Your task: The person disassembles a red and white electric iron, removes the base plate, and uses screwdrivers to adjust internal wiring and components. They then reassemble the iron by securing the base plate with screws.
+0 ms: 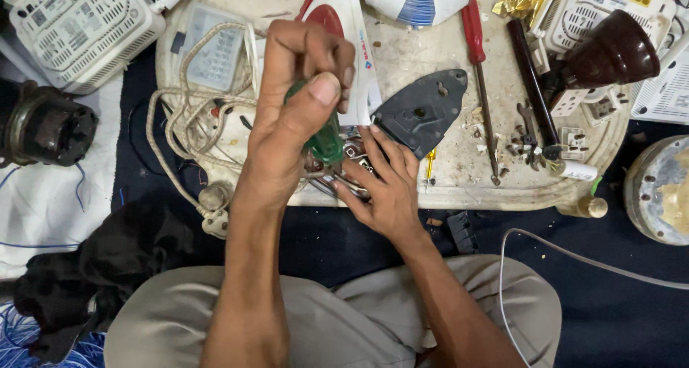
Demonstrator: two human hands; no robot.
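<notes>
Left hand (pixel 301 88) clenched in a fist around the translucent green plastic handle of a screwdriver (pixel 326 140), thumb pressed on top, tool held upright and pointing down. Tip buried among shiny metal parts (pixel 353 168) at the near edge of the round, scuffed white work tray (pixel 459 188). Right hand (pixel 384 185) laid flat over those metal parts, fingers spread and pressing, steadying rather than closing around anything.

Judged from the layout, well into a strip-down of a clothes iron: dark grey pointed soleplate (pixel 423 109) already off and lying face down just beside the right hand; white and red plastic iron body (pixel 344 23) lying apart behind the left fist; braided cream cord (pixel 190 106) coiled loose at the left of the tray. Work on the small metal assembly under the hands apparently unfinished. Red-handled screwdriver (pixel 475 45) unused near the soleplate, small spanner (pixel 527 120) and scattered bits further right.

Screwdriver tip and whatever fastener it meets hidden by fist and fingers. Exact nature of the metal parts hard to make out. White vented boxes (pixel 79 27) cut off at the top corners, grey round casing (pixel 660 188) cut off at the right edge.
</notes>
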